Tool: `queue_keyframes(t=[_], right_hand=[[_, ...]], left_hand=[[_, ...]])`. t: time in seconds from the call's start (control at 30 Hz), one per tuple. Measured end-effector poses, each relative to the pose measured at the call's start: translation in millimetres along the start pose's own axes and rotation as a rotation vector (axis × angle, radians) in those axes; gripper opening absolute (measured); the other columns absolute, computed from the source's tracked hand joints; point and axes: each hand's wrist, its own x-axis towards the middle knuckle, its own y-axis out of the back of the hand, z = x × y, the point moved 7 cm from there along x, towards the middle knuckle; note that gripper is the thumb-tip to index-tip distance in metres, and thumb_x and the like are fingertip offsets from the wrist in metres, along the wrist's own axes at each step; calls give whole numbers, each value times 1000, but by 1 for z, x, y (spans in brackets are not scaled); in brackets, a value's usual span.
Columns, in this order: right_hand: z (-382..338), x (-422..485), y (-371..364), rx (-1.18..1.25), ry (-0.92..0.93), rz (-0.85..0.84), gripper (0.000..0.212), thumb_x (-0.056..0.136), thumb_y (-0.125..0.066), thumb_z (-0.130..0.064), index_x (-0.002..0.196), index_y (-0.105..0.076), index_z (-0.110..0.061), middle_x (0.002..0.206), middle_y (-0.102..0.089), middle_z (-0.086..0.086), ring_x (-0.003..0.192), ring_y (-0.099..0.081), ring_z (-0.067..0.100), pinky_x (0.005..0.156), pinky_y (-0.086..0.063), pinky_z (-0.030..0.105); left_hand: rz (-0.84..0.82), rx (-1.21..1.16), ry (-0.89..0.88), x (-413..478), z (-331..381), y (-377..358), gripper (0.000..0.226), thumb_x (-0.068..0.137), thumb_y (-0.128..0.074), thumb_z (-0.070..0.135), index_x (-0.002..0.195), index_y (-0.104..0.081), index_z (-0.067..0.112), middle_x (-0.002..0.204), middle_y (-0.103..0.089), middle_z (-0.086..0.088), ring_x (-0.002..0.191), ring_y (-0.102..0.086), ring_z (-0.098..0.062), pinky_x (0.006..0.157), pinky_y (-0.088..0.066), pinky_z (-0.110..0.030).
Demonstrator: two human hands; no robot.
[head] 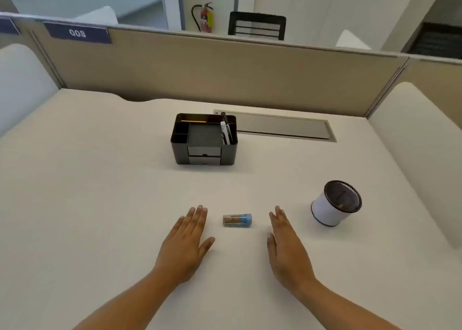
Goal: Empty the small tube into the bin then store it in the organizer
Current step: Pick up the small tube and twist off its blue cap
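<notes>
A small clear tube (237, 220) with a blue cap lies on its side on the desk, brownish bits visible inside. My left hand (186, 244) rests flat on the desk just left of it, fingers extended, holding nothing. My right hand (287, 248) lies flat just right of the tube, also holding nothing. Neither hand touches the tube. A small white round bin (332, 205) with a black rim stands to the right. The black desk organizer (203, 142) sits farther back, with open compartments on top and two small drawers in front.
Pens and a yellow pencil stand in the organizer. A grey cable-tray lid (282, 127) is set into the desk behind it. A beige partition (225, 72) walls the desk's far edge, with white rounded dividers at both sides.
</notes>
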Motion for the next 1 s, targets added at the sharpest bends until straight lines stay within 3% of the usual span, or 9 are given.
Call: queue_keyframes(t=[0.1, 0.27, 0.6, 0.8, 0.9, 1.0], right_hand=[[13, -6, -14, -101, -50, -36, 55, 102, -41, -20, 153, -23, -13, 165, -12, 1, 152, -8, 15, 124, -15, 33], [32, -23, -28, -266, -73, -112, 57, 103, -35, -30, 154, -19, -13, 165, -13, 4, 152, -6, 18, 125, -4, 33], [28, -24, -23, -200, -56, -44, 55, 100, -45, -29, 151, -31, -15, 163, -24, 2, 151, -15, 15, 124, -12, 35], [27, -18, -18, -63, -98, -19, 43, 96, -56, -21, 138, -50, -16, 154, -41, 0, 146, -30, 17, 121, -22, 32], [18, -11, -10, 115, -124, 16, 33, 92, -61, -14, 124, -58, -20, 134, -59, -3, 126, -53, 14, 109, -42, 29], [2, -2, -2, 277, -146, 65, 25, 91, -62, -11, 114, -63, -20, 113, -66, -7, 103, -63, 2, 80, -54, 13]], left_hand=[[-75, -9, -43, -7, 3, -15, 73, 90, 0, 69, 148, 21, 30, 161, 12, 11, 144, 19, -3, 117, 14, -22], [-51, -26, -40, -11, 4, -22, 79, 90, 0, 68, 154, 0, 22, 163, 2, 7, 148, 9, -7, 121, 1, -30], [-42, -56, -8, -7, 11, -14, 80, 90, -8, 66, 154, -4, 18, 163, -4, 4, 148, 1, -9, 119, -4, -30], [73, -152, -27, 38, 42, 4, 70, 95, -42, 54, 152, -21, 20, 161, -24, 0, 147, -23, -17, 115, -18, -32], [70, -184, -44, 63, 61, 6, 73, 90, -52, 59, 149, -29, 23, 157, -36, -1, 139, -38, -22, 112, -32, -41], [48, -106, -110, 77, 79, 1, 65, 88, -58, 56, 141, -43, 23, 147, -50, -1, 129, -47, -23, 107, -36, -40]])
